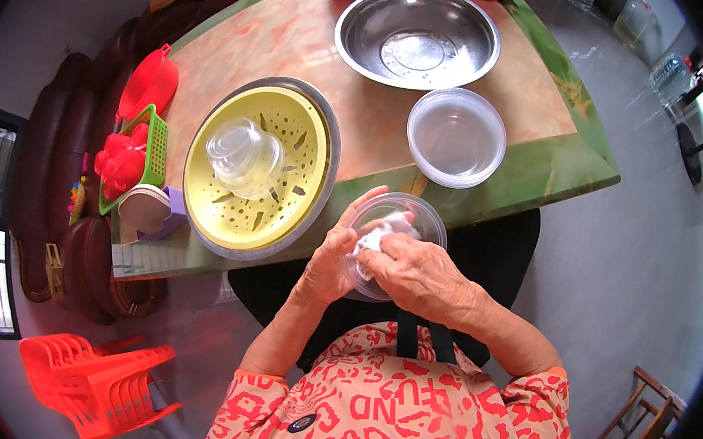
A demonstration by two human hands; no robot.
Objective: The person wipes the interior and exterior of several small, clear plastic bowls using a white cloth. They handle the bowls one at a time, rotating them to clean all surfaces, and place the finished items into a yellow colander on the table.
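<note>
My left hand (333,255) is wrapped round the side of a clear plastic bowl (428,218), holding it just off the table's near edge. Inside that bowl, my right hand (417,277) presses a white cloth (377,235) against the wall, its fingers closed on it. Beyond my hands sits a stack of clear plastic bowls (456,137) near the table edge. To the left, a yellow colander (290,202) rests in a metal basin and carries more clear plastic bowls (244,156).
A wide steel basin (417,37) stands further back on the green-edged table (531,172). Along the left edge are a red basin (150,85), a green basket (157,148) with red items, and a purple container (170,214). Red plastic stools (99,381) stand lower left.
</note>
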